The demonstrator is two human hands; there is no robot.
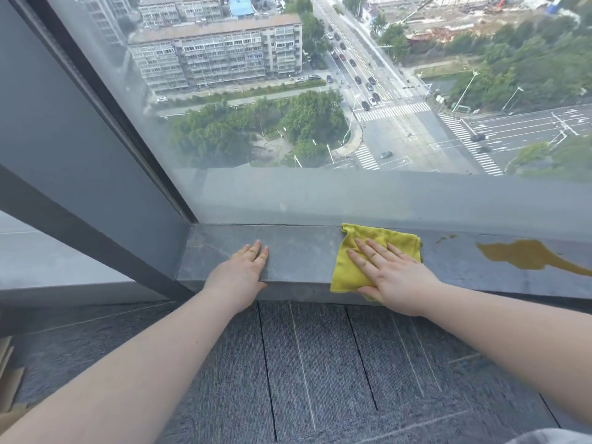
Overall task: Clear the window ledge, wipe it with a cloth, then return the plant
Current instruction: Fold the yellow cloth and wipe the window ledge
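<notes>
yellow cloth [352, 267] flat under right hand [394, 280] fingers [368, 251] — on ledge [298, 251].

Two bare hands are on one grey stone window ledge [304, 251]: one left hand [242, 270] and one right hand [389, 274]. There is one yellow cloth [347, 267], one brownish-yellow spill [525, 256], and one large window pane [320, 91].

Large window pane [288, 91] overlooking city street, daylight. Dark grey window frame [105, 129] slanting at left. Grey striped carpet tiles [320, 363] on floor. Cardboard [8, 382] at left edge.
</notes>
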